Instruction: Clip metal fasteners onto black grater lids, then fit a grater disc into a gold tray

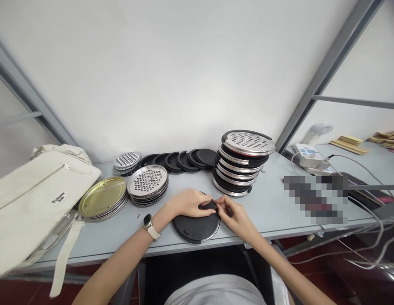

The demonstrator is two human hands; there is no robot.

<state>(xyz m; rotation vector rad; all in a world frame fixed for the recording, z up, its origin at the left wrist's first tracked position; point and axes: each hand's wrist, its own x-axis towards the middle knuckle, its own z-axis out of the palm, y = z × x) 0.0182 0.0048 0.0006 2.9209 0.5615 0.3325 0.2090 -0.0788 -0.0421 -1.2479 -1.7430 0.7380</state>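
Note:
A black round grater base with a bright metal rim along its lower right lies near the table's front edge. My left hand rests over its far side, fingers curled onto it and thumb pressed along the top. At the disc's right edge, my right hand has thumb and fingers pinched together, close to my left fingertips. A small shiny bit shows between the two hands, too small to name. Behind stand a stack of round metal grater plates and a row of black discs.
A tall stack of assembled grater discs stands behind to the right. Gold-coloured round plates and a cream bag are at left. Smaller grater plates sit by the wall. Cables and a white device lie at right.

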